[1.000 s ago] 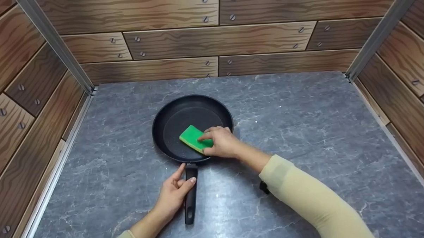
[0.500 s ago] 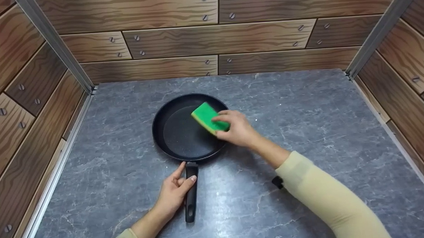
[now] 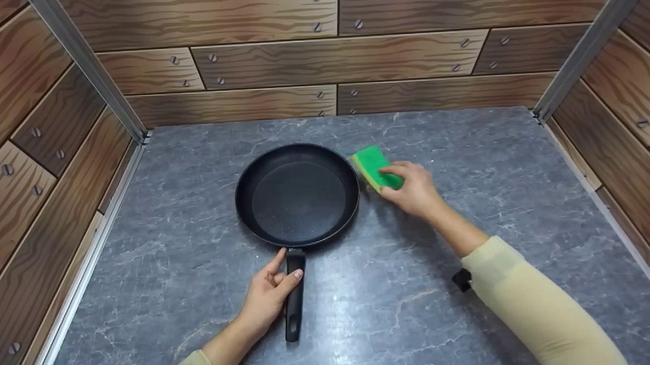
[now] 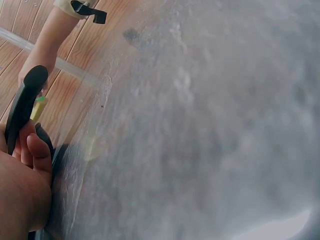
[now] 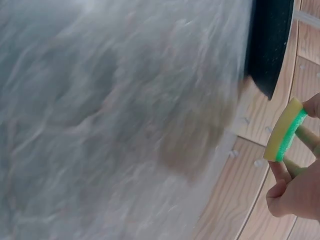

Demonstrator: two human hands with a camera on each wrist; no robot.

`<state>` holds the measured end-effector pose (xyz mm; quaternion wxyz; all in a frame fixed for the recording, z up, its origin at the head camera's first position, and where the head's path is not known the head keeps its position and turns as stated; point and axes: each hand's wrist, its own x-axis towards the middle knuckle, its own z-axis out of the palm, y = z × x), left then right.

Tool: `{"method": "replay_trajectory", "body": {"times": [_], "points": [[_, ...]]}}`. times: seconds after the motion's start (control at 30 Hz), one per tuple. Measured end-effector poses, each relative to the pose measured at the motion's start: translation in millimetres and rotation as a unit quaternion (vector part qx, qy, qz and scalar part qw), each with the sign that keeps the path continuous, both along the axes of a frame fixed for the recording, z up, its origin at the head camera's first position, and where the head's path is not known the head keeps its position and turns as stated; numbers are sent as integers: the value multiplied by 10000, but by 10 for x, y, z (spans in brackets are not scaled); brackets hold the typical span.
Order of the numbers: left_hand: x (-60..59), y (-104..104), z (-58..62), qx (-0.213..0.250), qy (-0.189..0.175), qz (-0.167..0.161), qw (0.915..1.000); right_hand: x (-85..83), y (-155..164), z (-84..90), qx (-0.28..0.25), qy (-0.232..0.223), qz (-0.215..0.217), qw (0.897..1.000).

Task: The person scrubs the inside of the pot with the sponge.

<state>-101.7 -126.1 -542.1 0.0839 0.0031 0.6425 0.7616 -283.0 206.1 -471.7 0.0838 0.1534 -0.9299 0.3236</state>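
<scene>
A black frying pan [image 3: 298, 199] sits on the tabletop, its handle [image 3: 293, 313] toward the person. The left hand [image 3: 264, 298] grips that handle near the pan, thumb on top; the left wrist view shows fingers curled round the handle [image 4: 25, 105]. Just right of the pan's rim, the right hand [image 3: 414, 193] pinches a sponge [image 3: 376, 164] with a green top and yellow underside. In the right wrist view the sponge [image 5: 285, 132] is held between thumb and fingers, above the table and apart from the pan [image 5: 270, 45].
The grey marbled table [image 3: 169, 220] is bounded by wood-patterned walls [image 3: 267, 65] at the back and both sides. Metal rails [image 3: 83, 72] run along the corners. A small black device [image 3: 462, 280] is on the right wrist.
The right hand has lifted the sponge out of the pan and carried it rightward past the rim. The left hand and the pan have stayed nearly in place.
</scene>
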Motion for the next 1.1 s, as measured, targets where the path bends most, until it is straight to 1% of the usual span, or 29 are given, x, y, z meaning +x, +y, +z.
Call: {"method": "replay_trajectory", "body": {"times": [0.07,0.23,0.37,0.5,0.7,0.93,1.1], "points": [[2,-1,-3,20,-25,-13,10000,-1,54,-38,63,-54,-101,9999],[-1,-8,-16,53,-86,-37,9999,10,131,-128,217,-212,-197,9993],[-13,-18,-20,32,-77,-38,10000,33,163,-178,395,-457,-306,9977],[-28,-37,-11,30,-148,-49,9999,50,172,-226,610,-665,-341,9953],[-39,-64,-6,29,-184,-55,9998,72,159,-286,883,-617,-265,9938],[-43,-75,4,13,-237,-10,9997,80,144,-294,1125,-546,-25,9921],[-70,-68,15,-16,-244,-37,9997,77,168,-286,1222,-507,46,9912]]}}
